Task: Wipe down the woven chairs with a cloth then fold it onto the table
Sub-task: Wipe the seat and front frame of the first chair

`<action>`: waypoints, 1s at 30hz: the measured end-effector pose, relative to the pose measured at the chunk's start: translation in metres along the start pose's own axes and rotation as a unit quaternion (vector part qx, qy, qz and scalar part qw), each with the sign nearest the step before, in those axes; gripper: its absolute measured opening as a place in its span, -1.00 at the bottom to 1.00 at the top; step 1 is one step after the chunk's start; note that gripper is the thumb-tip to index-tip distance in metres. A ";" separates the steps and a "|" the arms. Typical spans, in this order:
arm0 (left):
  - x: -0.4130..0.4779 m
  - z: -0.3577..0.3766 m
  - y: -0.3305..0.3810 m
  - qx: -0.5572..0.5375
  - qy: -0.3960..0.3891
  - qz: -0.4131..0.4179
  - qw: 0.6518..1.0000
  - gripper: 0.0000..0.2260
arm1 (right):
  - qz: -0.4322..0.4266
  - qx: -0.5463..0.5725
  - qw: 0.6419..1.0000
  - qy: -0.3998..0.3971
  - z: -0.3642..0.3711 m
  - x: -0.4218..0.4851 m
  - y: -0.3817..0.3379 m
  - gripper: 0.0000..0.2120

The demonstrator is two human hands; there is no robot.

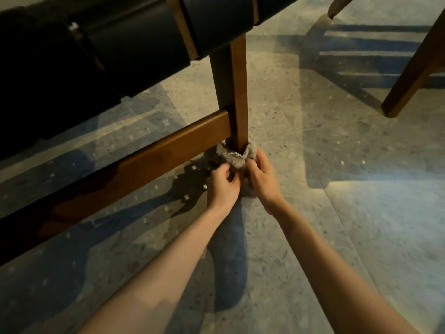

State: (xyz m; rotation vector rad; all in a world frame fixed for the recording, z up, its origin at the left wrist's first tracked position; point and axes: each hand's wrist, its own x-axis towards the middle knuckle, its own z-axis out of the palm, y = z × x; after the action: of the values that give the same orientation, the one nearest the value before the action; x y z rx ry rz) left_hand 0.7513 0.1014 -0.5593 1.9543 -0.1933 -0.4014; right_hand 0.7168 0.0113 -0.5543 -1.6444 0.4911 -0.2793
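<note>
A grey cloth (234, 155) is wrapped round the foot of a wooden chair leg (237, 92), close to the floor. My left hand (222, 186) pinches the cloth's near end from the left. My right hand (261, 177) grips the cloth from the right, fingers curled round it. Both hands sit just in front of the leg. The chair's dark woven seat straps (134, 42) run across the upper left. A wooden crossbar (144, 157) joins the leg from the left. The very bottom of the leg is hidden by the cloth.
Another wooden chair leg (414, 75) slants down at the upper right, and a lighter leg tip (337, 6) shows at the top. The grey speckled tile floor (337, 189) spreads to the right and in front, crossed by chair shadows.
</note>
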 end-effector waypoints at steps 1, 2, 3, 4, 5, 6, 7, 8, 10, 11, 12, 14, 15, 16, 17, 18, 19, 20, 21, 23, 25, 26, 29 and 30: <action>-0.006 0.000 0.003 -0.015 0.010 0.003 1.000 -0.85 | -0.009 -0.004 1.000 0.013 -0.004 -0.005 -0.004 -0.78; -0.012 0.001 0.007 -0.030 0.014 0.006 0.999 -0.85 | -0.020 -0.007 0.999 0.026 -0.008 -0.010 -0.009 -0.77; -0.018 0.002 0.011 -0.046 0.009 0.008 0.999 -0.83 | -0.025 -0.006 0.999 0.044 -0.012 -0.016 -0.013 -0.75; -0.023 0.003 0.016 -0.068 -0.002 0.005 0.998 -0.81 | -0.029 -0.006 0.997 0.065 -0.017 -0.020 -0.018 -0.74; -0.028 0.004 0.023 -0.097 -0.014 -0.003 0.995 -0.79 | -0.031 -0.007 0.996 0.089 -0.021 -0.024 -0.023 -0.75; -0.032 0.005 0.030 -0.123 -0.024 -0.018 0.992 -0.76 | -0.030 -0.011 0.993 0.111 -0.024 -0.028 -0.027 -0.77; -0.036 0.006 0.037 -0.142 -0.036 -0.037 0.989 -0.75 | -0.024 -0.019 0.991 0.131 -0.028 -0.032 -0.032 -0.80; -0.040 0.006 0.046 -0.148 -0.051 -0.056 0.986 -0.73 | -0.017 -0.026 0.989 0.148 -0.031 -0.036 -0.038 -0.83; -0.049 0.004 0.063 -0.122 -0.096 -0.093 0.984 -0.74 | 0.002 -0.035 0.983 0.179 -0.038 -0.044 -0.053 -0.81; -0.053 0.002 0.073 -0.096 -0.124 -0.109 0.982 -0.75 | 0.012 -0.038 0.980 0.194 -0.042 -0.049 -0.063 -0.80; -0.057 -0.003 0.084 -0.072 -0.154 -0.121 0.978 -0.75 | 0.022 -0.041 0.977 0.208 -0.046 -0.053 -0.074 -0.80; -0.062 -0.012 0.111 -0.043 -0.208 -0.130 0.968 -0.69 | 0.042 -0.062 0.971 0.227 -0.056 -0.060 -0.099 -0.79; -0.065 -0.017 0.128 -0.037 -0.230 -0.134 0.963 -0.66 | 0.052 -0.076 0.969 0.231 -0.061 -0.063 -0.113 -0.80; -0.068 -0.022 0.146 -0.034 -0.247 -0.137 0.959 -0.63 | 0.066 -0.086 0.966 0.234 -0.067 -0.066 -0.129 -0.82; -0.073 -0.028 0.165 -0.031 -0.261 -0.139 0.955 -0.62 | 0.080 -0.091 0.965 0.234 -0.072 -0.070 -0.146 -0.84; -0.079 -0.033 0.183 -0.028 -0.272 -0.142 0.951 -0.62 | 0.092 -0.097 0.963 0.234 -0.077 -0.074 -0.165 -0.84; -0.085 -0.040 0.202 -0.027 -0.282 -0.144 0.948 -0.63 | 0.102 -0.106 0.961 0.234 -0.082 -0.079 -0.184 -0.82; -0.091 -0.048 0.221 -0.029 -0.291 -0.148 0.945 -0.64 | 0.112 -0.118 0.958 0.235 -0.086 -0.084 -0.205 -0.81; -0.098 -0.057 0.240 -0.034 -0.297 -0.153 0.942 -0.66 | 0.121 -0.132 0.955 0.235 -0.090 -0.090 -0.228 -0.83; -0.111 -0.081 0.279 -0.048 -0.305 -0.164 0.937 -0.69 | 0.132 -0.150 0.953 0.228 -0.094 -0.102 -0.278 -0.88; -0.124 -0.106 0.317 -0.061 -0.303 -0.155 0.938 -0.72 | 0.135 -0.153 0.956 0.212 -0.096 -0.114 -0.333 -0.90; -0.131 -0.120 0.337 -0.068 -0.301 -0.150 0.939 -0.73 | 0.135 -0.152 0.958 0.200 -0.095 -0.120 -0.363 -0.90; -0.150 -0.169 0.397 -0.082 -0.284 -0.145 0.944 -0.76 | 0.139 -0.134 0.968 0.161 -0.088 -0.137 -0.455 -0.84; -0.156 -0.188 0.417 -0.077 -0.275 -0.135 0.949 -0.75 | 0.136 -0.131 0.971 0.145 -0.085 -0.142 -0.486 -0.83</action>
State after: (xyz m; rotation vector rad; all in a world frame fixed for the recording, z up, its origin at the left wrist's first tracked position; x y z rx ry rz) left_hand 0.6950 0.1424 -0.0807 1.6779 -0.2403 -1.1100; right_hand 0.6281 0.0399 -0.0494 -1.7737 1.0035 -0.2589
